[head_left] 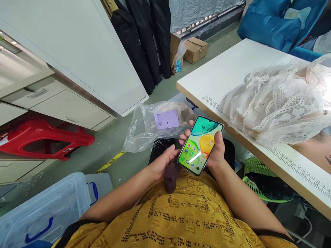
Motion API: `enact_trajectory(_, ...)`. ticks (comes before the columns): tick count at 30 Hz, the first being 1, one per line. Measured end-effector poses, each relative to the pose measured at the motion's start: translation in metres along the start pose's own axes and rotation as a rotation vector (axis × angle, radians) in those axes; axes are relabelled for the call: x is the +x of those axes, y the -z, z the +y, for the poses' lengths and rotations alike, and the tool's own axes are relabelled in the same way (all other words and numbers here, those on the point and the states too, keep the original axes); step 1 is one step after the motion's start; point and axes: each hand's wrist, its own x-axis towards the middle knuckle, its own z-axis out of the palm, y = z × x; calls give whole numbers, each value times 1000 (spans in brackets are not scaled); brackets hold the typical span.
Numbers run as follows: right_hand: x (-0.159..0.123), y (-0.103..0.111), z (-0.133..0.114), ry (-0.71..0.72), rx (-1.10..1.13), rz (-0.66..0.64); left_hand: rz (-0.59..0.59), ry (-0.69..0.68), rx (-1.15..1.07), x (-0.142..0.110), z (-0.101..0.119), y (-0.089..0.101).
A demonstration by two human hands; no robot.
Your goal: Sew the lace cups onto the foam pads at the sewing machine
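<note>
A smartphone with a lit screen reading 16:23 lies tilted in my right hand. The thumb rests along its right edge, and fingertips curl round the left edge from behind. Beside the phone's lower left edge is my left hand, partly closed, with some fingers hidden. A dark purple cloth hangs from under that hand, in front of my yellow patterned top. Beyond the phone sits a clear plastic bag bearing a purple label with printed codes.
On the right, a white table with ruler markings carries a heap of white lace. Under it stands a green basket. A red stool and a clear lidded bin are on the left. Cardboard boxes stand farther back.
</note>
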Motion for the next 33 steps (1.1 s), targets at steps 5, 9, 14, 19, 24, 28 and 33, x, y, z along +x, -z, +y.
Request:
enact_trajectory(5, 0, 5, -3, -44, 67, 10, 121, -167, 60, -8, 10, 30)
enact_trajectory(9, 2, 10, -2, -62, 70, 40, 229, -241, 264, -16, 19, 41)
enact_trajectory(14, 3, 17, 0, -68, 64, 95, 227, -378, 627, -23, 32, 39)
enact_trajectory(19, 1, 22, 2, -66, 50, 109, 257, -550, 984, -30, 47, 30)
enact_trajectory(24, 1, 26, 4, -77, 62, 120, 260, -631, 922, -33, 55, 21)
enact_trajectory(28, 2, 29, 8, -101, 61, 134, 268, -740, 963, -31, 63, 16)
enact_trajectory(33, 2, 32, 13, -129, 62, 170, 235, -891, 1264, -35, 82, 11)
